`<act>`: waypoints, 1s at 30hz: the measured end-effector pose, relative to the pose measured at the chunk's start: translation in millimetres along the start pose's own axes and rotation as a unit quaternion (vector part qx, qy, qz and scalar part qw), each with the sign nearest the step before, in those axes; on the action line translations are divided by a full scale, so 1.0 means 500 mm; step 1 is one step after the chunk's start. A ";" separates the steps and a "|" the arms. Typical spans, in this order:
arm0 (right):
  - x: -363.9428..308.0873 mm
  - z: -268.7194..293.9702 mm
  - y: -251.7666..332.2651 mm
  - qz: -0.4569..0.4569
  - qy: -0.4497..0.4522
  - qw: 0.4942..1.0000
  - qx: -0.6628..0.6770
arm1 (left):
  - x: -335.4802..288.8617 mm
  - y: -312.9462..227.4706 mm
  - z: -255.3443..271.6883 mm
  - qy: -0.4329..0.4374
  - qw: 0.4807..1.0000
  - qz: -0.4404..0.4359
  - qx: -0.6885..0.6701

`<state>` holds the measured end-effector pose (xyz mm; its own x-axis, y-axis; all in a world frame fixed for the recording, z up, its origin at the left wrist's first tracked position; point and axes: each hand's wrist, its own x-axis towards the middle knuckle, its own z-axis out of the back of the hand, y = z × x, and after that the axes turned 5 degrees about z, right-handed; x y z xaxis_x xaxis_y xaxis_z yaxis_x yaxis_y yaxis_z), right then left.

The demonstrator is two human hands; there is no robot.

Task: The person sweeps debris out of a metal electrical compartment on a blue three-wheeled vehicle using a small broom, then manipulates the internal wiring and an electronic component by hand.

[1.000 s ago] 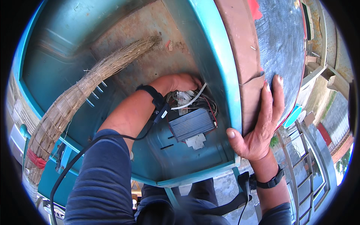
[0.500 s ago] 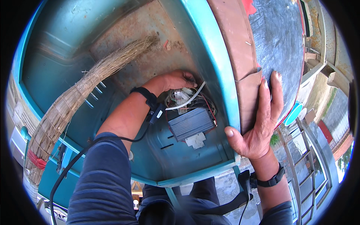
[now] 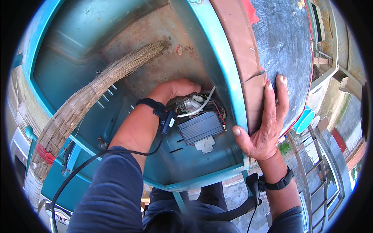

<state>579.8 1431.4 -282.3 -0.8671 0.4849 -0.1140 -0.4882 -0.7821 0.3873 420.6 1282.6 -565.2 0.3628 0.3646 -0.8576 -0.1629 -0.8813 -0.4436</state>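
My left hand (image 3: 182, 87) reaches into a teal metal compartment (image 3: 223, 58), beside a tangle of thin wires (image 3: 191, 103) with pale connectors. Its fingers point down past the bundle and are hidden, so I cannot tell what they touch. A white tube (image 3: 201, 108) curves over the wires. Just nearer lies a dark finned metal box (image 3: 200, 127) with a pale bracket plate (image 3: 204, 145) at its edge. My right hand (image 3: 268, 130) rests with fingers stretched on the black-topped seat cushion (image 3: 285, 50) and its brown side; the thumb is spread toward the compartment's rim.
A straw broom (image 3: 83, 97) with a red tie lies across the compartment's left edge. A black cable (image 3: 116, 150) runs from my left wrist strap. At the right are a metal ladder-like frame (image 3: 314, 167) and a blue basin (image 3: 304, 119). Rust and debris mark the compartment's floor.
My left hand has turned downward beside the wires, and its fingers, partly visible before, are now hidden. The right hand keeps its place on the seat. The view has shifted slightly.
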 end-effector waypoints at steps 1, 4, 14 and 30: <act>-0.007 0.002 -0.001 -0.006 0.003 1.000 -0.004 | -0.007 -0.007 -0.017 -0.006 0.999 0.026 -0.027; -0.013 0.003 -0.008 -0.008 0.004 1.000 -0.008 | -0.008 -0.016 -0.046 -0.019 0.995 0.018 0.100; -0.005 -0.007 0.001 -0.010 -0.017 0.999 0.028 | 0.141 0.005 -0.059 0.016 0.971 -0.171 0.167; -0.009 -0.007 -0.004 0.002 -0.015 0.999 0.043 | 0.171 -0.007 -0.053 0.079 0.910 -0.236 0.333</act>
<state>584.4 1429.3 -285.9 -0.8653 0.4939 -0.0850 -0.4728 -0.7483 0.4654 476.3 1308.7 -630.0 0.6555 0.5602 -0.5065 -0.4555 -0.2417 -0.8568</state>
